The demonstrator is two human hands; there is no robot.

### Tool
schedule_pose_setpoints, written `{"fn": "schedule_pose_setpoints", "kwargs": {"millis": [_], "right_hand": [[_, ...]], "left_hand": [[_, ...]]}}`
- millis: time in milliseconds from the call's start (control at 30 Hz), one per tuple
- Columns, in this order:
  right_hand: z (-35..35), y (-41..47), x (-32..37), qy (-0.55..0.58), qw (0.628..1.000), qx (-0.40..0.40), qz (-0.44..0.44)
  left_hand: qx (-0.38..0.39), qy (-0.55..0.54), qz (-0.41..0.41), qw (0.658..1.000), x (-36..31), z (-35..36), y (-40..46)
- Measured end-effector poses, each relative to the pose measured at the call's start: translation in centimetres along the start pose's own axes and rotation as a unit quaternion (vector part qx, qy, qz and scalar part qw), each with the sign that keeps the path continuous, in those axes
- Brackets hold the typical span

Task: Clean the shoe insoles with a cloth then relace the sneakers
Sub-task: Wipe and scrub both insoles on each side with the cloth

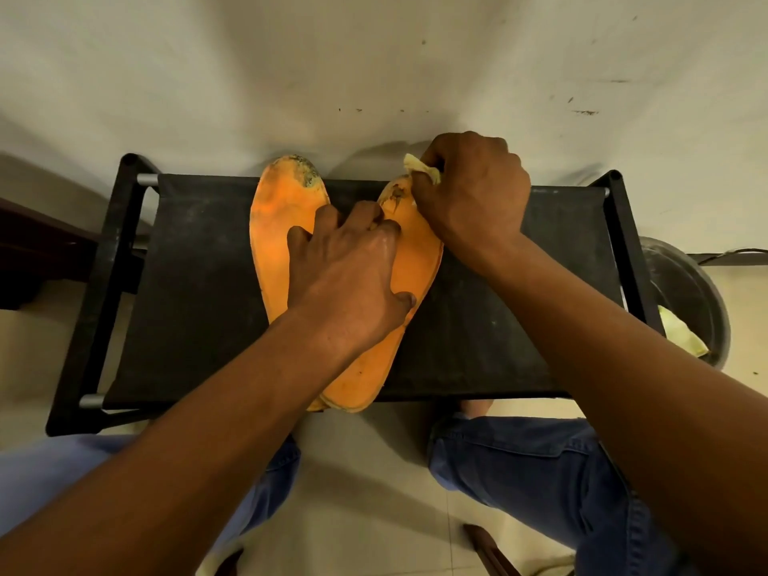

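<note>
Two orange insoles lie on a black fabric stool (187, 293). The left insole (274, 226) has a dark dirty patch at its toe. The right insole (415, 268) lies angled, its heel over the stool's front edge and dark marks at its toe. My left hand (353, 276) presses flat on the middle of the right insole, fingers spread. My right hand (473, 189) grips a bunched pale yellow cloth (419, 166) against the right insole's toe. No sneakers or laces are in view.
A dark round bin (690, 293) with a yellowish cloth (681, 334) inside stands right of the stool. A scuffed white wall (374, 68) rises just behind. A dark piece of furniture (37, 251) sits at left. My knees in blue jeans (532, 467) are below.
</note>
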State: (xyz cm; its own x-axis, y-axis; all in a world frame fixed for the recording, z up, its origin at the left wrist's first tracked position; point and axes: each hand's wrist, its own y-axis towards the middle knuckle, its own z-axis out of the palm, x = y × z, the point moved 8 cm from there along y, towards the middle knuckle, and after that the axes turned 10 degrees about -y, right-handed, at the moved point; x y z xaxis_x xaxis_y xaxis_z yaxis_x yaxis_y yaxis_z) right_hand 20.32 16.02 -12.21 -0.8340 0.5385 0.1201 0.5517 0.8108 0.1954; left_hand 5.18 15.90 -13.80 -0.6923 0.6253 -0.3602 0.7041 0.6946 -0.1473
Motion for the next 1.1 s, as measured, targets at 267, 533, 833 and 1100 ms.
{"fn": "schedule_pose_setpoints", "kwargs": {"millis": [267,533,833,1100], "right_hand": [[0.1,0.1,0.2,0.011,1.000,0.021,-0.009],[0.7,0.3,0.9,-0.031,0.993,0.099,-0.056],[0.8,-0.2,1.3,-0.086,0.980,0.163,-0.078],[-1.1,0.5,-0.3,-0.055,0.993,0.103,-0.027]], "left_hand": [[0.000,0.002,0.000,1.000,0.1,0.0,0.0],[0.005,0.003,-0.003,1.000,0.2,0.0,0.1],[0.013,0.001,-0.003,1.000,0.3,0.0,0.0],[0.016,0.006,-0.002,1.000,0.4,-0.1,0.2]]}}
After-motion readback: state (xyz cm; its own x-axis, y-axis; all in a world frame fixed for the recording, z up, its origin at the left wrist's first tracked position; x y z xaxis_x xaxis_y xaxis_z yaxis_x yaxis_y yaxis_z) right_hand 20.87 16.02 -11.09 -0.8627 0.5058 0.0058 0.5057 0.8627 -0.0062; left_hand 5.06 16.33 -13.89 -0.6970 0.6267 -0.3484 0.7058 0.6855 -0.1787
